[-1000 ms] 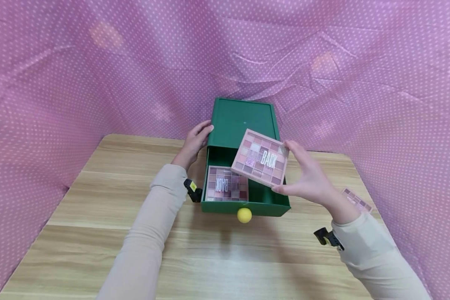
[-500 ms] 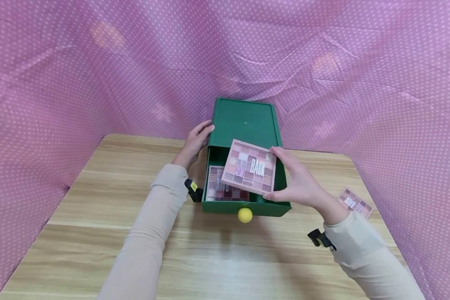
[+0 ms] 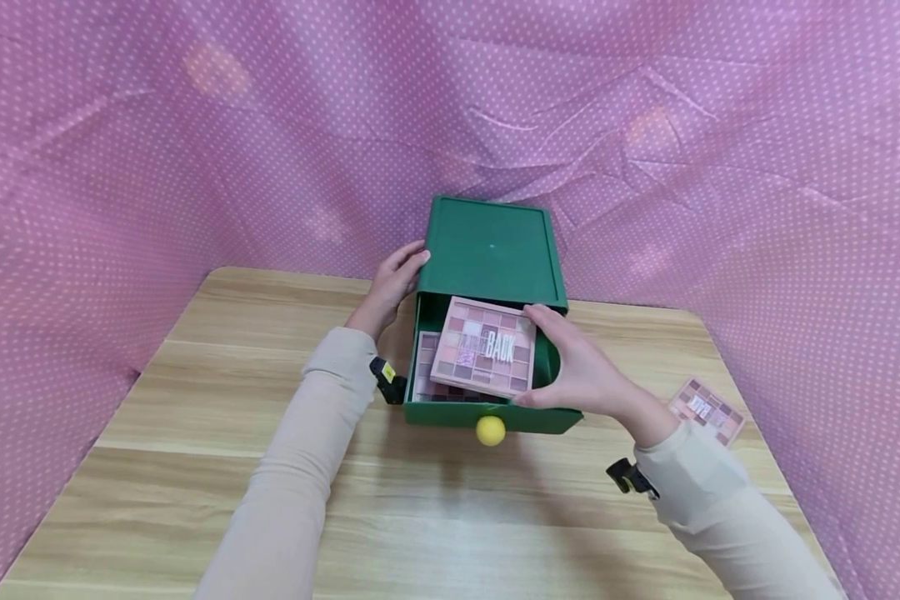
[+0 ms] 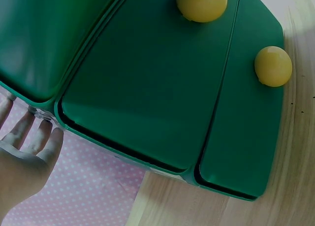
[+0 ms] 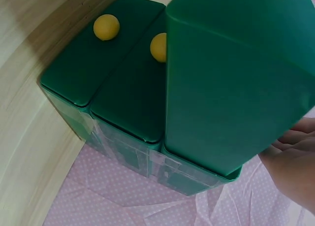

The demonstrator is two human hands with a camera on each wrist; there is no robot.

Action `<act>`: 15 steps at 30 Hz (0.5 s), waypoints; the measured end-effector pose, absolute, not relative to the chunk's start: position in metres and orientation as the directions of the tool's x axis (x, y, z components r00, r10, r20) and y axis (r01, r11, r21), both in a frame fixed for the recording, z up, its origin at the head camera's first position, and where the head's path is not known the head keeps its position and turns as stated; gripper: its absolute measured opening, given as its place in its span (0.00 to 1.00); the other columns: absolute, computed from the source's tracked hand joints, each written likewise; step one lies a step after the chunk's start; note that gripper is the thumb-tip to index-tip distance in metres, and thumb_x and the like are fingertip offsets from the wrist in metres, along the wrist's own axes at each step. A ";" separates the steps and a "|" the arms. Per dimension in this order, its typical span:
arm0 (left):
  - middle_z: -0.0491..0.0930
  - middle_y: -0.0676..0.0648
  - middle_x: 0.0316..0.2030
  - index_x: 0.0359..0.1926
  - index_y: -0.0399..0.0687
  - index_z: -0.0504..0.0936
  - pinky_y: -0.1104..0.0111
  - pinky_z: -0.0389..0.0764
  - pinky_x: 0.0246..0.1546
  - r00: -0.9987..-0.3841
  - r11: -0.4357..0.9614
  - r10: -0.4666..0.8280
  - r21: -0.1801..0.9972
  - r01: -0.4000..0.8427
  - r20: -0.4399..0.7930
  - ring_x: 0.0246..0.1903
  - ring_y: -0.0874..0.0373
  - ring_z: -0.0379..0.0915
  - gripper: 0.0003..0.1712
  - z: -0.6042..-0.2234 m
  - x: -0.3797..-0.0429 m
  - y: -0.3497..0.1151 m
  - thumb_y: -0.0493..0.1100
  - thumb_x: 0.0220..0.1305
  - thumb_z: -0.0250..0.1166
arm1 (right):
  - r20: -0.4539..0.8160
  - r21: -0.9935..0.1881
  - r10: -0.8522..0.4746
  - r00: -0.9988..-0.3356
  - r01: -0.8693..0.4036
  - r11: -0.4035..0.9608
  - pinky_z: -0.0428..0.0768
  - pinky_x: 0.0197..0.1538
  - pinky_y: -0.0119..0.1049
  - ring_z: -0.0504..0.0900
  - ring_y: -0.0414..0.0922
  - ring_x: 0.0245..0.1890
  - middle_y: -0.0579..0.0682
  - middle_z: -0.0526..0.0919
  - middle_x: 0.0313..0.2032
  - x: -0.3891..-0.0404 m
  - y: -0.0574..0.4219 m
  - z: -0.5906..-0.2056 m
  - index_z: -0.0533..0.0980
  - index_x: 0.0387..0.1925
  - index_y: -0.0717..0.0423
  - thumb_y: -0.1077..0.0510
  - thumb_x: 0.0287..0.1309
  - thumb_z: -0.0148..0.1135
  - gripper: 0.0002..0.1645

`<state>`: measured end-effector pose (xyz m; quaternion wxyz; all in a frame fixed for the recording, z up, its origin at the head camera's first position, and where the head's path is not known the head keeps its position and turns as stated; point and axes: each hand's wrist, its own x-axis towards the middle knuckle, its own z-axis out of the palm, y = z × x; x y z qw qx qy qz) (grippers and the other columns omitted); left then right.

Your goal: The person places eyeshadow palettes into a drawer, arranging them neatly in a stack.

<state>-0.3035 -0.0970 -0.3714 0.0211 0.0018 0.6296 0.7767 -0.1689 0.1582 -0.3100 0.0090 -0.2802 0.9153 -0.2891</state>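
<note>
An eyeshadow palette (image 3: pixel 483 346), pink with a grid of shades and "BACK" lettering, is pinched by its right side between thumb and fingers of my right hand (image 3: pixel 581 367). It hovers over the pulled-out top drawer (image 3: pixel 450 414) of a green drawer cabinet (image 3: pixel 491 250), overlapping another palette (image 3: pixel 425 375) lying in the drawer's left part. My left hand (image 3: pixel 386 287) rests its fingers on the cabinet's left side; the left wrist view shows those fingers (image 4: pixel 51 147) nearly straight against the wall. In the right wrist view the drawer wall (image 5: pixel 231 98) hides the held palette, and part of the right hand (image 5: pixel 295 162) shows.
A third palette (image 3: pixel 708 410) lies on the wooden table (image 3: pixel 270 500) at the right. Yellow ball knobs (image 4: pixel 273 66) stick out from the drawer fronts, including the top drawer's knob (image 3: pixel 491 431). Pink dotted cloth (image 3: pixel 307 125) hangs behind and at both sides.
My right hand has carried its palette left and down into the drawer's opening, covering more of the palette inside. The third palette shows more fully beside my forearm. My left hand stays put.
</note>
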 end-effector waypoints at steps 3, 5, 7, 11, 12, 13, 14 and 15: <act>0.66 0.45 0.51 0.57 0.48 0.67 0.64 0.68 0.48 -0.999 -0.195 0.038 0.980 -0.027 -0.020 0.45 0.54 0.68 0.27 -0.371 -0.303 -0.097 0.49 0.57 0.57 | 0.137 -0.522 -0.524 -0.841 -0.511 0.683 0.55 0.57 0.50 0.49 0.49 0.61 0.56 0.52 0.62 -0.171 0.156 -0.312 0.50 0.63 0.59 0.45 0.28 0.71 0.61; 0.67 0.45 0.51 0.57 0.49 0.67 0.65 0.69 0.47 -0.999 -0.183 0.037 0.983 -0.025 -0.019 0.45 0.53 0.68 0.27 -0.371 -0.301 -0.097 0.50 0.57 0.58 | 0.134 -0.514 -0.531 -0.837 -0.517 0.684 0.55 0.57 0.49 0.48 0.49 0.61 0.56 0.52 0.62 -0.172 0.155 -0.313 0.50 0.63 0.61 0.45 0.28 0.71 0.61; 0.67 0.46 0.51 0.57 0.50 0.67 0.66 0.69 0.47 -0.999 -0.169 0.038 0.985 -0.019 -0.013 0.46 0.54 0.68 0.27 -0.371 -0.299 -0.097 0.51 0.56 0.58 | 0.128 -0.512 -0.539 -0.833 -0.521 0.684 0.56 0.57 0.49 0.48 0.49 0.61 0.56 0.52 0.62 -0.172 0.154 -0.315 0.50 0.63 0.61 0.45 0.28 0.71 0.61; 0.68 0.47 0.50 0.55 0.52 0.69 0.68 0.69 0.46 -0.999 -0.161 0.032 0.987 -0.004 0.001 0.46 0.56 0.68 0.28 -0.370 -0.294 -0.097 0.54 0.54 0.60 | 0.114 -0.507 -0.552 -0.826 -0.526 0.683 0.57 0.57 0.48 0.48 0.49 0.61 0.57 0.51 0.62 -0.174 0.154 -0.316 0.50 0.62 0.62 0.45 0.28 0.71 0.61; 0.68 0.47 0.49 0.55 0.52 0.69 0.68 0.69 0.46 -1.000 -0.161 0.031 0.987 -0.001 0.005 0.45 0.56 0.68 0.28 -0.370 -0.293 -0.097 0.54 0.54 0.60 | 0.110 -0.505 -0.555 -0.825 -0.527 0.684 0.57 0.57 0.48 0.48 0.49 0.61 0.57 0.52 0.62 -0.174 0.153 -0.317 0.50 0.62 0.63 0.45 0.28 0.71 0.61; 0.67 0.47 0.50 0.56 0.52 0.69 0.68 0.69 0.46 -1.000 -0.161 0.031 0.987 -0.001 0.004 0.46 0.56 0.68 0.28 -0.370 -0.293 -0.097 0.54 0.54 0.59 | 0.105 -0.500 -0.559 -0.823 -0.529 0.685 0.57 0.57 0.48 0.48 0.49 0.61 0.57 0.52 0.62 -0.174 0.153 -0.317 0.51 0.62 0.63 0.45 0.28 0.71 0.60; 0.67 0.47 0.50 0.56 0.52 0.69 0.68 0.69 0.46 -1.000 -0.161 0.030 0.987 -0.001 0.004 0.46 0.56 0.67 0.28 -0.370 -0.293 -0.097 0.53 0.54 0.59 | 0.102 -0.496 -0.564 -0.820 -0.533 0.686 0.57 0.57 0.48 0.48 0.50 0.61 0.57 0.52 0.62 -0.175 0.153 -0.317 0.51 0.62 0.63 0.46 0.29 0.71 0.60; 0.67 0.47 0.50 0.56 0.51 0.69 0.68 0.70 0.45 -1.000 -0.159 0.028 0.987 0.000 0.004 0.46 0.55 0.67 0.28 -0.369 -0.293 -0.097 0.53 0.55 0.59 | 0.099 -0.493 -0.569 -0.817 -0.537 0.685 0.57 0.57 0.48 0.48 0.50 0.61 0.57 0.52 0.62 -0.176 0.152 -0.318 0.51 0.62 0.63 0.46 0.29 0.71 0.60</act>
